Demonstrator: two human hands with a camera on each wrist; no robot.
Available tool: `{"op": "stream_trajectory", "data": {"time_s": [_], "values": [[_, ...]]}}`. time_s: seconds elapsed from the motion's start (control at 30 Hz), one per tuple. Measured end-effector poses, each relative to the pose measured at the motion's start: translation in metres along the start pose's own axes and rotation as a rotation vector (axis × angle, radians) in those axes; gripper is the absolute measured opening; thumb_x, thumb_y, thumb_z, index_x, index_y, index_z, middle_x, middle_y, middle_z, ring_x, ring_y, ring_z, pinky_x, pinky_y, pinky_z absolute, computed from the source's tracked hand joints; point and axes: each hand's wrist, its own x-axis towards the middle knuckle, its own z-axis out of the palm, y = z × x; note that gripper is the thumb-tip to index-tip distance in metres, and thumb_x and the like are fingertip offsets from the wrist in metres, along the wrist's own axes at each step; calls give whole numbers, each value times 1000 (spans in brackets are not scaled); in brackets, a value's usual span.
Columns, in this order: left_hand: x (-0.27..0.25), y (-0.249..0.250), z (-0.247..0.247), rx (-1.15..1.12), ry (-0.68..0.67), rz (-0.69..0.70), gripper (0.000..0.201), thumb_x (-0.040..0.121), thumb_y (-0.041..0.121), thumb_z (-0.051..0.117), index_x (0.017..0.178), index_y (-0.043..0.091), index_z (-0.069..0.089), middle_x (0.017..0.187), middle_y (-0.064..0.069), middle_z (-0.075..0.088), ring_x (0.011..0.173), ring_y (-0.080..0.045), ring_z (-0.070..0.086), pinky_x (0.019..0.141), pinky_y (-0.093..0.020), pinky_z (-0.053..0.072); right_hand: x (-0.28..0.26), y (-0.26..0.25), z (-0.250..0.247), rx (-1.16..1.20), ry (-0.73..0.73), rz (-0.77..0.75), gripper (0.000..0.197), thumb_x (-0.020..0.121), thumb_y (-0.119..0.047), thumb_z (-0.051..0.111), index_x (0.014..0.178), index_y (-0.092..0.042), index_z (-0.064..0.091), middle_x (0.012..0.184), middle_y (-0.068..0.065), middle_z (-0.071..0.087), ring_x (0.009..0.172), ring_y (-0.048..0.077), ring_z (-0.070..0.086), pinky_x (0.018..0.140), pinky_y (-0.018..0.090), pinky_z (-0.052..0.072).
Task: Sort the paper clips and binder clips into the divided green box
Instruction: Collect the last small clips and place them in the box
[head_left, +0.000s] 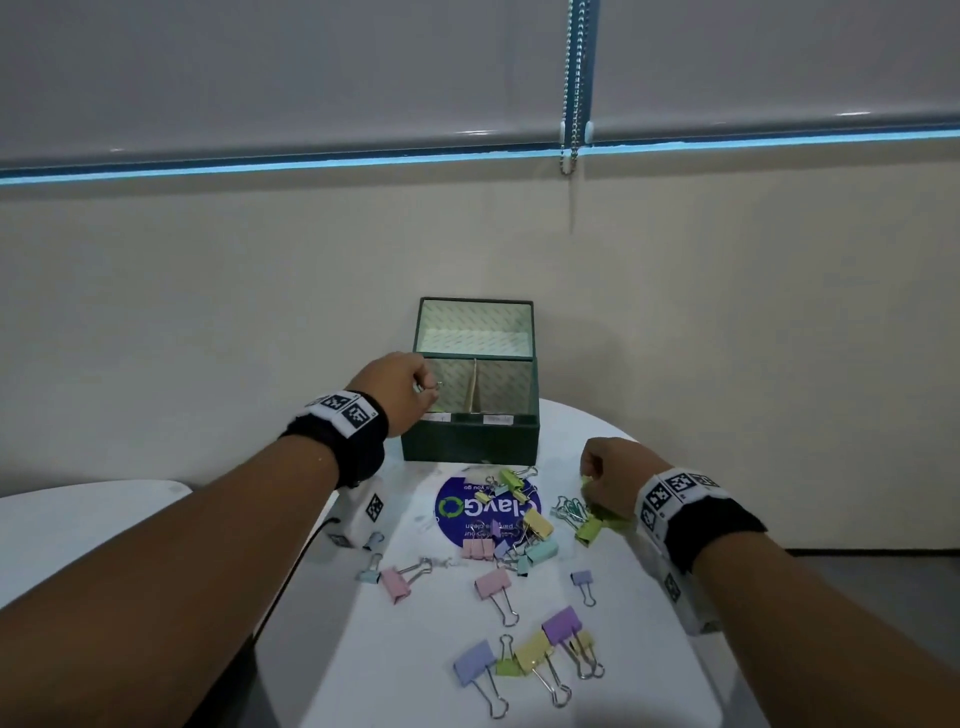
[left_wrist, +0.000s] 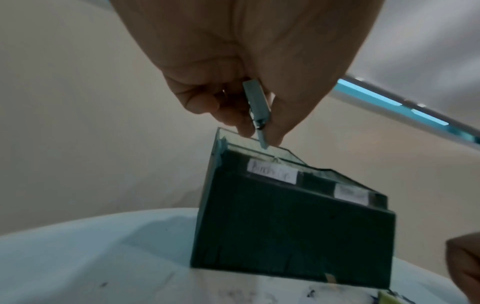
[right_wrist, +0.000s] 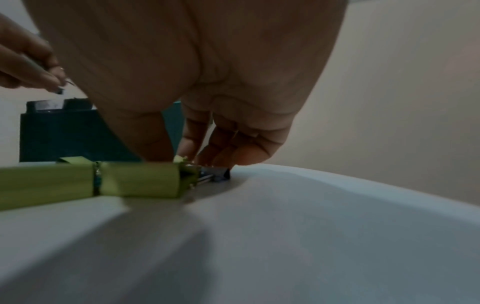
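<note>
The dark green divided box (head_left: 470, 441) stands open at the back of the white table, its lid upright. My left hand (head_left: 428, 389) hovers over the left compartment and pinches a small blue-grey binder clip (left_wrist: 257, 102) above the labelled front wall (left_wrist: 293, 236). To the right of the box, my right hand (head_left: 589, 480) is down on the table with thumb and fingers curled onto a small green binder clip (right_wrist: 180, 158). Larger green binder clips (right_wrist: 91, 181) lie beside it. A bunch of teal paper clips (head_left: 569, 509) sits just left of that hand.
Several pastel binder clips (head_left: 493, 584) are scattered across the table's middle and front, some on a blue round sticker (head_left: 485, 512). A beige wall rises right behind the box. A second white table (head_left: 78, 519) stands at the left.
</note>
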Motion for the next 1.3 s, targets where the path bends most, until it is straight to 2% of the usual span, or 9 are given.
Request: {"op": "stream_trajectory", "data": {"time_s": [0.13,0.23,0.33,0.47,0.57,0.77,0.93,1.07,1.3], "values": [[9,3,12,45,-66,12,7,92,31,66,93,24,66,109,0,64,95,-18,59,82,-31,47,-2,-2,-2,81,43,-20,17,77,-15,60,72,-25,47,80,-6,61,71,14,54,64,27,49],[7,4,14,141,-16,82,20,91,36,66,110,31,68,125,2,50,115,-19,48,97,-36,44,-3,-3,-3,155,69,-44,16,76,-15,59,72,-24,46,82,-3,65,76,20,61,72,35,55],[-10,21,12,152,40,297,13,92,31,61,104,31,67,110,9,55,104,-13,52,89,-30,46,-2,-3,-3,188,106,-91,15,78,-13,52,74,-23,42,75,-3,59,65,20,51,67,36,51],[-31,50,25,393,-427,372,23,96,46,54,105,30,66,97,10,66,88,-12,61,85,-35,53,-3,-12,-4,169,76,-114,12,88,-19,50,83,-30,49,83,-6,62,77,19,58,74,36,53],[-33,51,41,540,-572,295,39,88,61,58,105,28,70,100,8,68,90,-14,63,84,-36,54,-7,-24,-3,118,-12,-164,4,90,-32,62,87,-30,63,84,-11,62,82,14,60,71,27,48],[-37,45,53,435,-551,265,27,86,54,66,95,29,68,91,10,65,84,-12,61,77,-32,54,0,-46,2,73,-114,-146,35,72,-59,79,81,-27,66,84,-10,62,81,11,60,64,26,44],[-37,37,48,299,-488,271,19,79,38,74,82,30,57,83,12,59,76,-10,56,65,-25,46,6,-56,9,3,-92,-153,25,81,-44,77,90,-24,65,88,-4,65,86,17,61,64,26,43],[-38,41,46,128,-414,360,12,81,25,71,83,28,60,86,13,60,79,-10,58,70,-26,51,7,-53,10,0,-25,-197,7,88,-33,66,88,-26,64,83,-7,62,79,14,59,65,24,42],[-41,56,52,337,-513,512,9,86,19,65,88,28,66,95,9,64,86,-16,60,77,-30,51,8,-51,8,-9,53,-181,12,89,-27,56,80,-25,63,81,-2,65,78,19,61,71,26,46]]}}
